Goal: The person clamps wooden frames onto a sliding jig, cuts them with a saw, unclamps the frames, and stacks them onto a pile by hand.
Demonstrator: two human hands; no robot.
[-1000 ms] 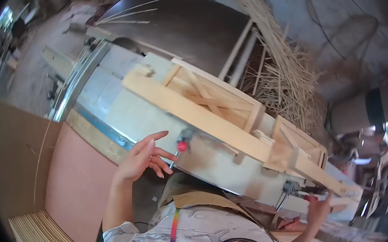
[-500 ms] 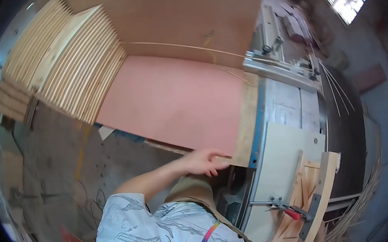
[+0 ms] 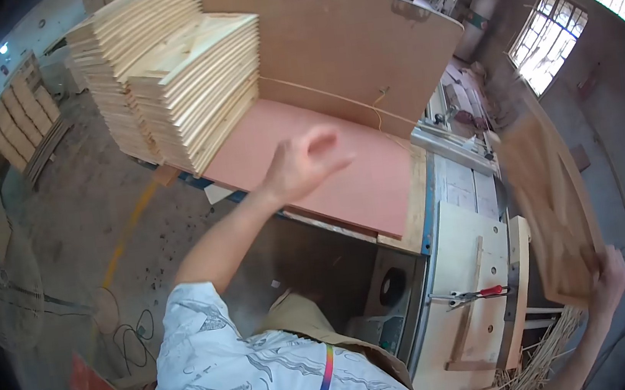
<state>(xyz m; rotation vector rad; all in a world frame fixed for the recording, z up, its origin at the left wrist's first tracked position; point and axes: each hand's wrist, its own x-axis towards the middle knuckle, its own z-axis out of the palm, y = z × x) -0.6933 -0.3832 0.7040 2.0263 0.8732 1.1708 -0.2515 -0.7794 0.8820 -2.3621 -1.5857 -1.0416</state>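
My left hand (image 3: 301, 164) is raised over a pink board (image 3: 357, 182), apart from it. It is smeared by motion, but the thumb and bent fingers are apart and nothing shows between them. Out at the right, my right hand (image 3: 610, 280) is closed on the lower end of a wooden panel (image 3: 548, 199). That panel stands steeply tilted in the air and is blurred. Left of it lies a pale jig board (image 3: 458, 255) with a thick wooden bar (image 3: 516, 272) and a toggle clamp (image 3: 486, 293) with a red handle.
Tall stacks of wooden panels (image 3: 200, 84) stand on the pink board's left end. An upright brown sheet (image 3: 364, 43) backs the board. A metal fence (image 3: 454, 149) crosses the machine table. Thin wood strips (image 3: 553, 345) lie heaped at lower right. A black cable (image 3: 135, 338) is on the floor.
My left hand has lifted from the pink board's near edge and moved up over it. The wooden panel has left the jig and is now raised at the right in my right hand.
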